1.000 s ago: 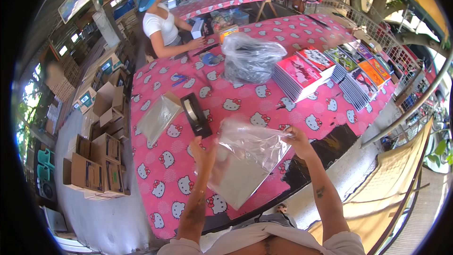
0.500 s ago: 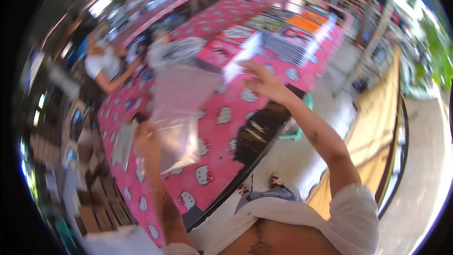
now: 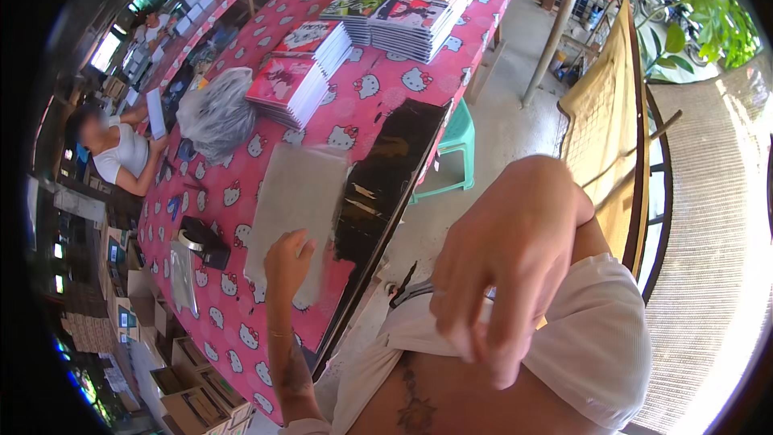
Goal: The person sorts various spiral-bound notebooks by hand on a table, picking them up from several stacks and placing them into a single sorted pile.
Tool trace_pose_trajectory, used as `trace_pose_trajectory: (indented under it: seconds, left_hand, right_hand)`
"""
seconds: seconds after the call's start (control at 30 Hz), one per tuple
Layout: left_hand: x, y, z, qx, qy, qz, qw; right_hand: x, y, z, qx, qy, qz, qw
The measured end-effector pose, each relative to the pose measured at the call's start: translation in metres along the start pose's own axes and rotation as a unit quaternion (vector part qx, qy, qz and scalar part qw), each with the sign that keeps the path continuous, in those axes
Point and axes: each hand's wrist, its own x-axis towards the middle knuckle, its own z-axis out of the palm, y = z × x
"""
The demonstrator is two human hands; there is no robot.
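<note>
My left hand (image 3: 287, 263) rests on the near end of a clear plastic bag (image 3: 296, 197) that lies flat on the pink patterned tablecloth (image 3: 233, 193). Its fingers press the bag down. My right hand (image 3: 503, 262) is off the table, close to the camera above my lap, pinching the hem of my white shorts (image 3: 580, 338) with the fingertips. A black tape dispenser (image 3: 203, 242) stands just left of the bag, and a small stack of clear bags (image 3: 182, 275) lies beyond it.
Stacks of notebooks (image 3: 294, 84) and more colourful stacks (image 3: 419, 8) line the table's far side, beside a bunched grey plastic bag (image 3: 213, 113). A seated person in white (image 3: 121, 153) works across the table. A green stool (image 3: 455, 141) stands beneath. Cardboard boxes (image 3: 189, 395) sit at the left.
The bag that both hands held up now lies flat on the table. My right hand has let go and dropped to my shorts. My head has turned right.
</note>
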Motion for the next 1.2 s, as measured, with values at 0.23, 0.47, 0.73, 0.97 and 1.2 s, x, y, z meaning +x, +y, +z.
trace_pose_trajectory:
  seconds: [0.23,0.47,0.73,0.97,1.2]
  left_hand:
    - [0.02,0.057,-0.013,-0.097,0.021,0.056,0.994]
    - [0.024,-0.049,0.061,-0.112,-0.004,-0.031,0.993]
    - [0.021,-0.081,0.049,-0.093,0.118,-0.109,0.983]
    - [0.055,-0.08,0.061,-0.06,0.151,0.0,0.987]
    - [0.03,-0.056,0.12,0.043,0.129,-0.029,0.99]
  right_hand:
    - [-0.01,-0.011,0.008,-0.094,0.032,0.013,0.995]
    - [-0.006,-0.033,0.01,-0.06,0.07,-0.027,0.995]
    - [0.013,0.004,-0.015,0.155,0.309,-0.15,0.926]
    - [-0.116,0.237,0.03,0.253,0.695,0.314,0.595]
    - [-0.119,0.332,0.044,0.136,0.726,0.389,0.551]
